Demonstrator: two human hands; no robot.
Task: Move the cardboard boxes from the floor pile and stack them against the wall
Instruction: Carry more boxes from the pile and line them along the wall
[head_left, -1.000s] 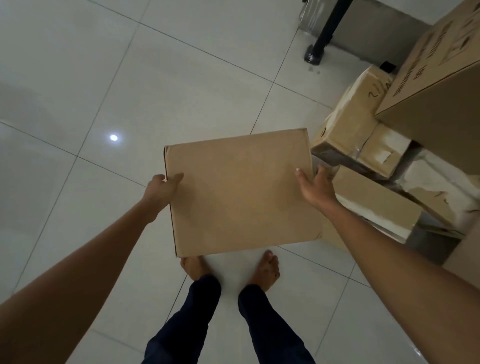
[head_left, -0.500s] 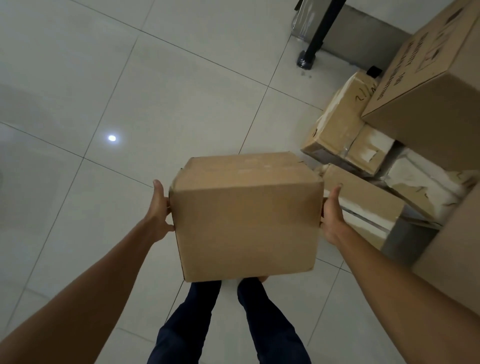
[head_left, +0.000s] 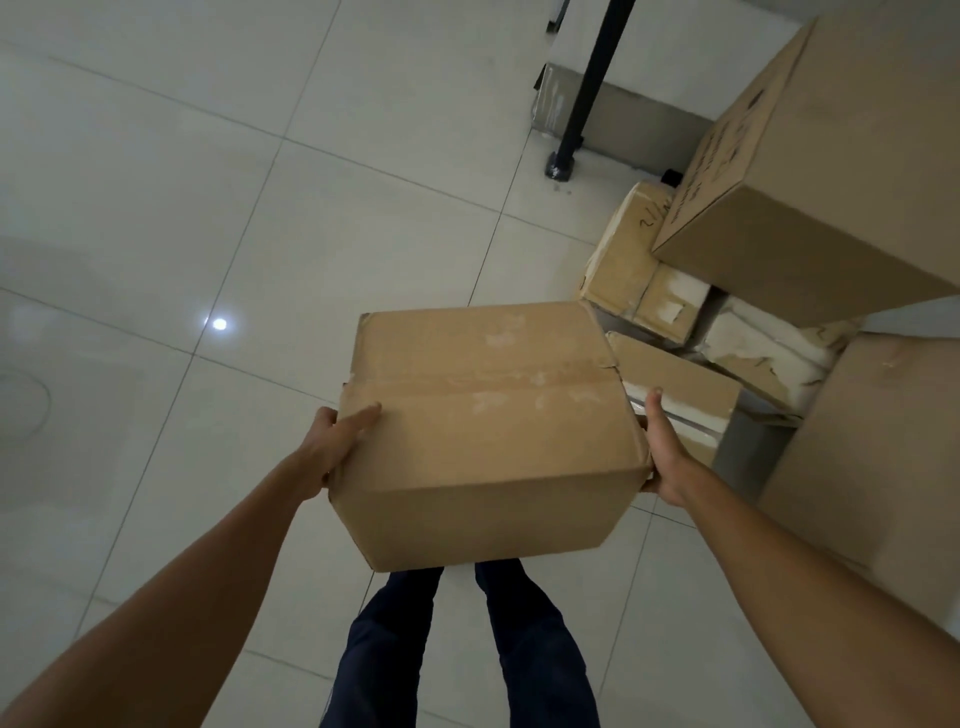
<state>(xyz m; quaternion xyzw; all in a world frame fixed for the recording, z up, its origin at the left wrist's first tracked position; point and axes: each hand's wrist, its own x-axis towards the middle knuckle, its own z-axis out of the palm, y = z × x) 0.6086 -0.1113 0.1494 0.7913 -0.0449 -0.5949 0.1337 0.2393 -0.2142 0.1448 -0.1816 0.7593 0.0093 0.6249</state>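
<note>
We hold one cardboard box (head_left: 488, 415) in the air above the tiled floor (head_left: 208, 182), in front of our legs (head_left: 540, 649) and just left of the floor pile (head_left: 769, 348), its taped top face turned up towards us. Our left hand (head_left: 332, 447) grips the left side with the thumb hooked over the top edge. Our right hand (head_left: 662, 452) is pressed against the right side, thumb pointing up, and since its fingers are hidden behind the box we cannot tell whether they curl under the bottom. That is our first worry: if the box hangs mostly on a squeeze from the sides, a heavier load than it looks could let it slide down through our hands and land by our feet, which the box hides. The near right corner looks crumpled and the top seam ragged, so the card may buckle under pressure. Our right hand is very near the torn flat box (head_left: 680, 384) at the pile's edge, and a careless swing to that side could knock it. The large printed box (head_left: 831, 171) rests on torn, crushed boxes, and we judge that a bump there might tip it. The load also blocks our view of the floor just ahead, so the black post (head_left: 587, 88) and the pile's outlying boxes are things to trip on as we turn, and the glossy tiles may be slippery.
</note>
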